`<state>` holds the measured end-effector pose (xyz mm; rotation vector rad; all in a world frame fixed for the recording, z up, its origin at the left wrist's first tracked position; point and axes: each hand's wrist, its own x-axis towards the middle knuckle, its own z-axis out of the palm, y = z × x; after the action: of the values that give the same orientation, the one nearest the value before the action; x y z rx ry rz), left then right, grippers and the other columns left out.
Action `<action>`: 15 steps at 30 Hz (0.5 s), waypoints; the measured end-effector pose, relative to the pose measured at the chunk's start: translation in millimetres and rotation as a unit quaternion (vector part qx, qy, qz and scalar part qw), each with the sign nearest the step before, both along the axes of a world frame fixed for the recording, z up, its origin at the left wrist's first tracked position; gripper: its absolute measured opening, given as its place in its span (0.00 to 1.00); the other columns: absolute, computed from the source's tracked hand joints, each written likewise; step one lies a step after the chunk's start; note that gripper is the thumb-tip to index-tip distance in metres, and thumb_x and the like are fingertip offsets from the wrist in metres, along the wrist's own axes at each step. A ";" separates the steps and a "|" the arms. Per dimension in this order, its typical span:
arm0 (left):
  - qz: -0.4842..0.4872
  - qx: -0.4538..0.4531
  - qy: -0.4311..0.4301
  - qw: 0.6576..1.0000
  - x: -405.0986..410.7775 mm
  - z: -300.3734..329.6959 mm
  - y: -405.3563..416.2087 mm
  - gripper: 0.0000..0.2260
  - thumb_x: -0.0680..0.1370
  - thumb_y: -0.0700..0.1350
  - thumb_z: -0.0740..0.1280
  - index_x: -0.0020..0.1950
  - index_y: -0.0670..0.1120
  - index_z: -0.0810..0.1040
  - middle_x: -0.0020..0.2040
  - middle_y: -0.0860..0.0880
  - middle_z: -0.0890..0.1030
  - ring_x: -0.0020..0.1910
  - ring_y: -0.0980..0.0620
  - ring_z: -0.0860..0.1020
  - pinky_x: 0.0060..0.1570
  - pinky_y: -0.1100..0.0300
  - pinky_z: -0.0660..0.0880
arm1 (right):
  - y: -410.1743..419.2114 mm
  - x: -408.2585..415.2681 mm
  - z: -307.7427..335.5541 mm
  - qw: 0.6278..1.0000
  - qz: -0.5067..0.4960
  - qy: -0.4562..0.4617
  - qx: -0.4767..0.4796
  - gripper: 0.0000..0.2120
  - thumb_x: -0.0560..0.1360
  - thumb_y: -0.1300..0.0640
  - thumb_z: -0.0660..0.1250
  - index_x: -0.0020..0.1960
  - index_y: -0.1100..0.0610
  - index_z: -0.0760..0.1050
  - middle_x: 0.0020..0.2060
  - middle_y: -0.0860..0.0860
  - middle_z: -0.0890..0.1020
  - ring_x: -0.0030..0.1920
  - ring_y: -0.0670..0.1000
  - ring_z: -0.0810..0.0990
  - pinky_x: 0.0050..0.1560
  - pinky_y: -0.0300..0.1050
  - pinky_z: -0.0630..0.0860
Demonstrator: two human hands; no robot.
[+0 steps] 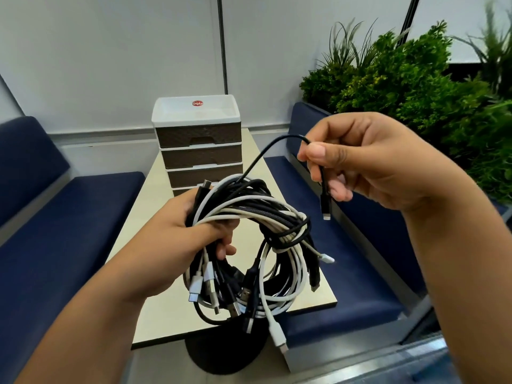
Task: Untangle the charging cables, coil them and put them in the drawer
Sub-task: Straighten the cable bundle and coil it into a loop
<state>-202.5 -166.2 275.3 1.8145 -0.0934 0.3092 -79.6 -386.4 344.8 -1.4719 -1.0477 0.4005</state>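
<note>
1. While the left hand [177, 234] clamps the tangled bundle of charging cables [257, 245] above the bench [155, 314], the black cable [257, 159] should be drawn out slowly, following its path through the loops rather than tugging.
2. The right hand [368, 162] pinches that cable just behind its plug [326, 207], its grip narrow and the plug hanging free.
3. The left grip is wrapped fully round the bundle.
4. The drawer unit [198, 142] stands behind, its visible drawers closed.

Single head-worn view, forward and down, close above the hands [277, 189]; table [177, 314] beyond
</note>
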 end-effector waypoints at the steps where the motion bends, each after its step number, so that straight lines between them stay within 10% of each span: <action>1: 0.001 -0.002 0.000 1.000 0.1 0.6 0.0 0.04 0.72 0.39 0.67 0.44 0.40 0.75 0.31 0.50 0.74 0.28 0.50 0.73 0.46 0.47 0.82 | 2.3 -3.0 1.3 1.000 0.003 0.014 0.009 0.11 0.70 0.58 0.68 0.46 0.66 0.76 0.30 0.53 0.80 0.22 0.46 0.75 0.22 0.34 0.71; 15: 0.004 -0.016 0.016 1.000 6.1 -0.1 1.0 0.06 0.71 0.40 0.67 0.46 0.40 0.74 0.31 0.49 0.74 0.28 0.50 0.73 0.46 0.48 0.81 | 19.4 -14.3 -3.3 0.997 -0.055 -0.051 0.031 0.14 0.67 0.61 0.73 0.43 0.70 0.74 0.34 0.70 0.77 0.25 0.51 0.80 0.25 0.39 0.75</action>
<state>-196.4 -165.2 275.2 1.7883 -0.0574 0.2859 -94.0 -367.0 341.5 -1.4997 -1.0449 0.2138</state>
